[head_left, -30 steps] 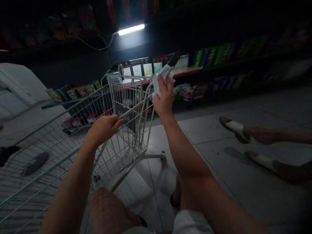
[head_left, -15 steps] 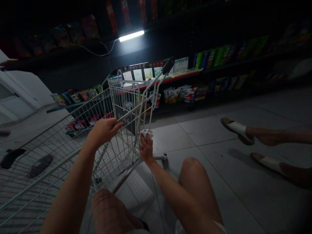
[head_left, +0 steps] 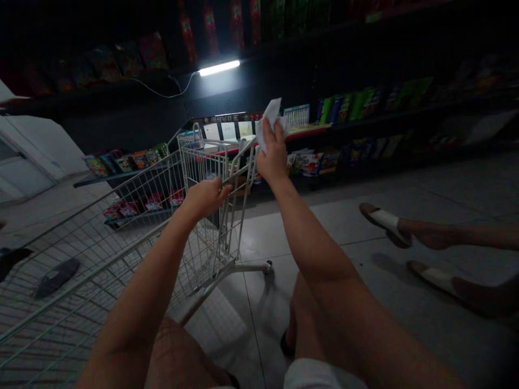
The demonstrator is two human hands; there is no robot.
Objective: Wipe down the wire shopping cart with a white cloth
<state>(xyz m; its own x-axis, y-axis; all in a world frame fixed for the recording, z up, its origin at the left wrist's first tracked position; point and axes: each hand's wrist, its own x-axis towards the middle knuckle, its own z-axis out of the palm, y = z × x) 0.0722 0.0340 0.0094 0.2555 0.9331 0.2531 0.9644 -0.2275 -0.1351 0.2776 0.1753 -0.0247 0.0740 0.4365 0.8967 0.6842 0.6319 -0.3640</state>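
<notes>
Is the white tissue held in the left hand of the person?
No, the white tissue is crumpled in the right hand, while the left hand grips a rail of the shopping cart.

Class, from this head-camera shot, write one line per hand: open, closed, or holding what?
Left hand: closed around the rail of the wire shopping cart.
Right hand: closed, holding a crumpled white tissue.

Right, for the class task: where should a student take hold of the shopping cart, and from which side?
Grip the top rail of the shopping cart, coming from above on the near side, as the left hand does. The rail is a thin tube along the basket's upper edge, so a hand can close around it; the wire mesh offers only thin wires.
</notes>
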